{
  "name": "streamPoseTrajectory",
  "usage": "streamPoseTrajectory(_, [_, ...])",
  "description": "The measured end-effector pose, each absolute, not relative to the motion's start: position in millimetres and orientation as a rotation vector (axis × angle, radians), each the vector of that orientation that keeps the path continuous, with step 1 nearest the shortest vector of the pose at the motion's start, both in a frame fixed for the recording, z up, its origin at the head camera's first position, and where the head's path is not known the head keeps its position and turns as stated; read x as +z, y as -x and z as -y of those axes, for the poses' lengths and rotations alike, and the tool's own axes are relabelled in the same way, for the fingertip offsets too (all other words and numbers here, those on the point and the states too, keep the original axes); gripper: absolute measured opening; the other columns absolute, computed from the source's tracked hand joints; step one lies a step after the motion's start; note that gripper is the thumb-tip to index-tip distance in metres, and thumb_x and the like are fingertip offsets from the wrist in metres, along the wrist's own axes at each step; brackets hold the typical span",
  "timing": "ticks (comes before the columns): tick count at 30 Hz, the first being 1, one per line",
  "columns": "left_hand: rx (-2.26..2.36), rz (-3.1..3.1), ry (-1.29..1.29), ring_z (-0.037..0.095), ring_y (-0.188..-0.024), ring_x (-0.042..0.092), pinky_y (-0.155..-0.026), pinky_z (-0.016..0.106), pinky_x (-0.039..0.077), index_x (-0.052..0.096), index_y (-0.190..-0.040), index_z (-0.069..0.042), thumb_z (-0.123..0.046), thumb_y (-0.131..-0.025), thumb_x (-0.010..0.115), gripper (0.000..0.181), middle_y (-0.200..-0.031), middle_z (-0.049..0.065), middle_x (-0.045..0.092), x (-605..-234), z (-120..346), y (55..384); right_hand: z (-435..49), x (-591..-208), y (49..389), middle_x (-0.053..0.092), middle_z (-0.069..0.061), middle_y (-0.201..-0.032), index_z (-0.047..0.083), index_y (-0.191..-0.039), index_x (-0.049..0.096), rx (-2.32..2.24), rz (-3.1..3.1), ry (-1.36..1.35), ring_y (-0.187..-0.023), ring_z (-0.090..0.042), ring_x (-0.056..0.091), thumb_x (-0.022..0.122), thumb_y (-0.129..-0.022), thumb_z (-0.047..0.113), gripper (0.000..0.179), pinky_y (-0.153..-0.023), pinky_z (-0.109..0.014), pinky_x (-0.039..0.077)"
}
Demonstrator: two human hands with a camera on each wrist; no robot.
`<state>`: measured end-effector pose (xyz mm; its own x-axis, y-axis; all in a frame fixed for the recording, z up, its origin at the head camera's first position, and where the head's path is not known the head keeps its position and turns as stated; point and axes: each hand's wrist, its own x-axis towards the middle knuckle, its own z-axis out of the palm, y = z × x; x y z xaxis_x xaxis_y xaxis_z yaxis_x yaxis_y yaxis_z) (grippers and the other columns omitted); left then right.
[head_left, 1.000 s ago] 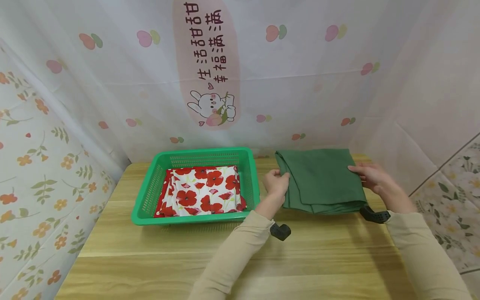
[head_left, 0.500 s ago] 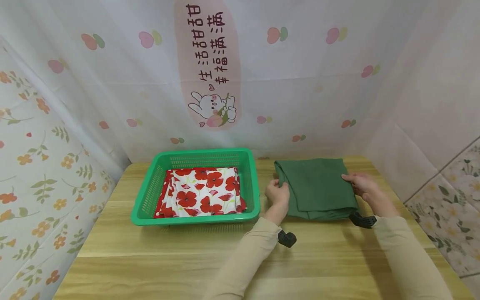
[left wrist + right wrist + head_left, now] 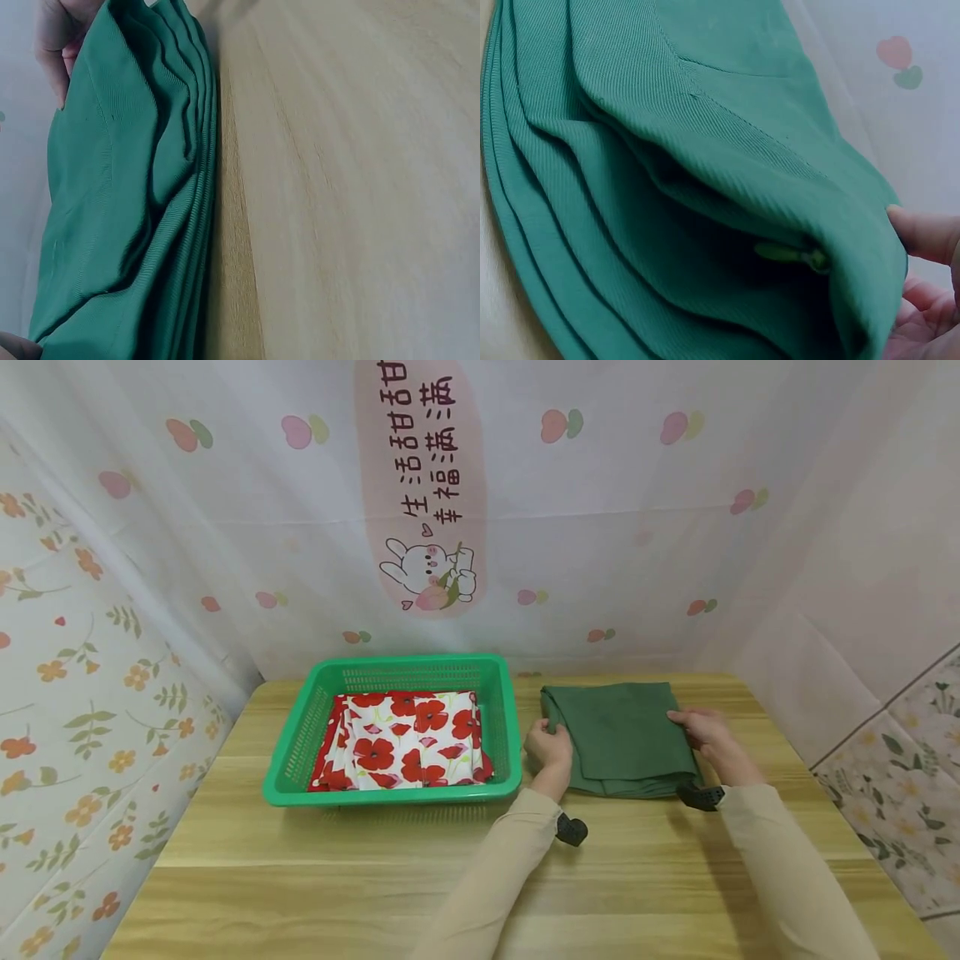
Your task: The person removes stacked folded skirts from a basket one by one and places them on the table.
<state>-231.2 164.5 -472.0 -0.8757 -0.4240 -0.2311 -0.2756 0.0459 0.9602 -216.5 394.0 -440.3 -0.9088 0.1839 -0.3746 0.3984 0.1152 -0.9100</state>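
A folded green cloth point(image 3: 622, 735) in several layers lies on the wooden table, to the right of the basket. My left hand point(image 3: 550, 753) grips its left edge, fingers curled around the fold. At the opposite edge, my right hand point(image 3: 711, 742) pinches the layers, thumb on top. The right wrist view shows the stacked folds of the green cloth point(image 3: 705, 150) gaping near my right hand point(image 3: 930, 277), with a small zipper pull point(image 3: 791, 253) inside the gap. Only a fingertip of my left hand point(image 3: 16, 348) enters the left wrist view.
A green plastic basket point(image 3: 390, 797) on the left holds folded white fabric with red poppies point(image 3: 412, 739), with red fabric under it. Its right side stands close to my left hand. Behind the table point(image 3: 360, 893) hangs a printed curtain point(image 3: 600, 560); a floral covering point(image 3: 82, 693) is at the left.
The green cloth has come down and toward the left, nearer the basket, and lies flatter on the table. Both hands keep their hold; the right one has moved left with it.
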Motion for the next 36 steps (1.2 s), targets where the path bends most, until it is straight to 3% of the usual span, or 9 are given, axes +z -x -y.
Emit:
streamPoseTrajectory(3, [-1.923, 2.176, -0.74, 0.021, -0.078, 0.061, -0.067, 0.036, 0.05, 0.069, -0.087, -0.008, -0.006, -0.082, 0.069, 0.006, -0.081, 0.003, 0.062, -475, -165, 233, -392, -444, 220, 0.056, 0.015, -0.072, -0.018, -0.14, 0.016, -1.882, -2.236, -0.606, -0.065, 0.002, 0.057, 0.048, -0.097, 0.019, 0.065, -0.063, -0.018, 0.05])
streamPoseTrajectory(9, [-1.905, 2.177, -0.743, 0.027, -0.089, 0.062, -0.075, 0.039, 0.051, 0.069, -0.093, -0.006, -0.007, -0.083, 0.068, 0.01, -0.093, 0.009, 0.066, -478, -163, 234, -388, -449, 227, 0.056, 0.013, -0.072, -0.017, -0.137, 0.027, -1.846, -2.297, -0.658, -0.063, 0.0, 0.056, 0.049, -0.096, 0.019, 0.06, -0.061, -0.02, 0.05])
streamPoseTrajectory(13, [-2.033, 2.087, -0.723, 0.034, -0.1, 0.059, -0.081, 0.042, 0.05, 0.064, -0.1, 0.003, -0.001, -0.086, 0.063, 0.015, -0.104, 0.019, 0.062, -485, -162, 238, -385, -452, 229, 0.057, -0.008, -0.099, -0.014, -0.138, 0.029, -1.782, -2.369, -0.723, -0.065, 0.001, 0.053, 0.051, -0.095, 0.022, 0.06, -0.061, -0.019, 0.049])
streamPoseTrajectory(17, [-2.068, 2.016, -0.652, 0.033, -0.102, 0.058, -0.079, 0.038, 0.051, 0.059, -0.103, 0.002, -0.004, -0.088, 0.06, 0.016, -0.11, 0.021, 0.058, -510, -166, 249, -382, -459, 232, 0.046, -0.023, -0.124, -0.012, -0.136, 0.036, -1.727, -2.463, -0.786, -0.066, 0.002, 0.049, 0.053, -0.093, 0.021, 0.057, -0.06, -0.018, 0.047])
streamPoseTrajectory(20, [-2.05, 2.08, -0.646, 0.031, -0.1, 0.058, -0.078, 0.037, 0.051, 0.059, -0.104, 0.0, -0.006, -0.088, 0.06, 0.017, -0.112, 0.02, 0.058, -514, -164, 250, -382, -464, 233, 0.047, -0.022, -0.122, -0.012, -0.134, 0.04, -1.682, -2.51, -0.807, -0.071, -0.002, 0.049, 0.055, -0.092, 0.019, 0.054, -0.061, -0.019, 0.046])
streamPoseTrajectory(23, [-2.091, 2.104, -0.654, 0.037, -0.103, 0.056, -0.081, 0.043, 0.049, 0.057, -0.102, 0.005, 0.003, -0.085, 0.059, 0.018, -0.113, 0.025, 0.056, -500, -158, 243, -382, -467, 233, 0.048, -0.02, -0.12, -0.011, -0.131, 0.043, -1.646, -2.534, -0.83, -0.077, -0.008, 0.05, 0.055, -0.091, 0.015, 0.049, -0.064, -0.021, 0.047])
streamPoseTrajectory(28, [-2.061, 2.087, -0.616, 0.038, -0.1, 0.054, -0.081, 0.042, 0.048, 0.053, -0.1, 0.007, 0.012, -0.08, 0.057, 0.021, -0.103, 0.025, 0.055, -490, -158, 235, -383, -474, 234, 0.049, -0.02, -0.118, -0.009, -0.126, 0.049, -1.61, -2.604, -0.864, -0.088, -0.02, 0.053, 0.059, -0.089, 0.012, 0.044, -0.072, -0.03, 0.048])
streamPoseTrajectory(31, [-2.044, 2.116, -0.616, 0.039, -0.107, 0.052, -0.087, 0.043, 0.047, 0.053, -0.111, 0.01, 0.015, -0.078, 0.055, 0.034, -0.111, 0.026, 0.054, -487, -157, 231, -382, -477, 234, 0.049, -0.023, -0.12, -0.008, -0.125, 0.05, -1.581, -2.649, -0.846, -0.095, -0.028, 0.052, 0.059, -0.089, 0.012, 0.043, -0.078, -0.036, 0.047])
streamPoseTrajectory(36, [-1.897, 2.313, -0.639, 0.037, -0.114, 0.05, -0.092, 0.042, 0.045, 0.044, -0.132, 0.006, 0.006, -0.079, 0.062, 0.056, -0.125, 0.023, 0.052, -483, -156, 230, -380, -476, 233, 0.047, -0.026, -0.121, -0.01, -0.126, 0.048, -1.557, -2.679, -0.797, -0.102, -0.035, 0.049, 0.059, -0.088, 0.013, 0.045, -0.084, -0.044, 0.044])
